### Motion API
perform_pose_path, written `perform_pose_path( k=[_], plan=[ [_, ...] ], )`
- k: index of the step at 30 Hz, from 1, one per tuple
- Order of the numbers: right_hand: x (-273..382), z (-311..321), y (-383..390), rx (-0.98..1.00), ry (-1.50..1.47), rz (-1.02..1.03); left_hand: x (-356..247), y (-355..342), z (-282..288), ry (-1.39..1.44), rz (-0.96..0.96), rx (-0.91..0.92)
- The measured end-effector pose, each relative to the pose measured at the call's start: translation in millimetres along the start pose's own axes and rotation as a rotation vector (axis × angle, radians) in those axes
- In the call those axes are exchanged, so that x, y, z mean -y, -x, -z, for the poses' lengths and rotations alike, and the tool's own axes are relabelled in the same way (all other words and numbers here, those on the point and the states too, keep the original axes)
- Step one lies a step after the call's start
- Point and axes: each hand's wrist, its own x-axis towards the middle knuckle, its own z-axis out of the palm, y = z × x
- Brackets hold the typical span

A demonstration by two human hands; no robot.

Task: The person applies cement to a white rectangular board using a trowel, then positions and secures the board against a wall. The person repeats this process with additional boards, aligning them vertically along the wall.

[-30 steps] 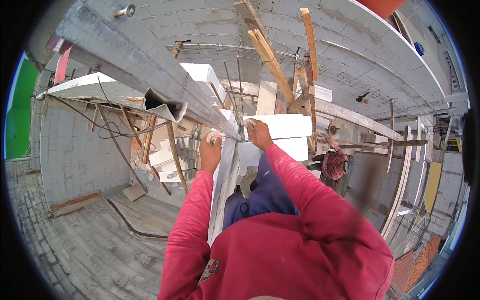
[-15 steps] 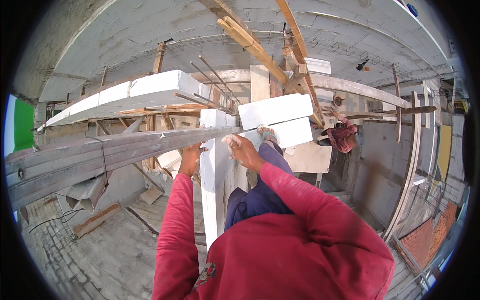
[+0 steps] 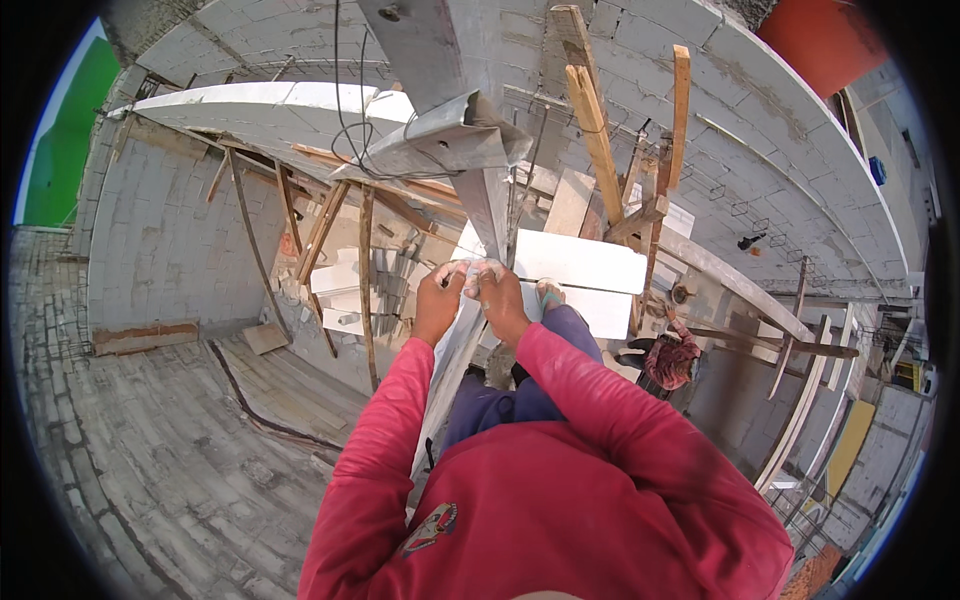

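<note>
Seemingly, the metal beam was being steadied above the block wall edge; left hand and right hand were curled, hold unclear; careful alignment seemed needed.

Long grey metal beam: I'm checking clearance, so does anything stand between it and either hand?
Nothing visible does: the bare left hand and bare right hand are side by side at the lower end of the long grey metal beam; contact is unclear.
</note>
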Motion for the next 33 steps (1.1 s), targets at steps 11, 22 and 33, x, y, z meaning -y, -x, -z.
perform_pose_path(
  k=[11,22,33],
  plan=[
    [34,57,8,0.149,0.283,0.000,41,24,11,0.022,0.002,0.135],
    [78,130,-95,0.015,0.541,0.223,11,-48,-25,0.242,0.084,-0.003],
    [104,106,-109,-0.023,0.654,0.507,-2,-48,-10,0.240,0.002,0.044]
  ],
)
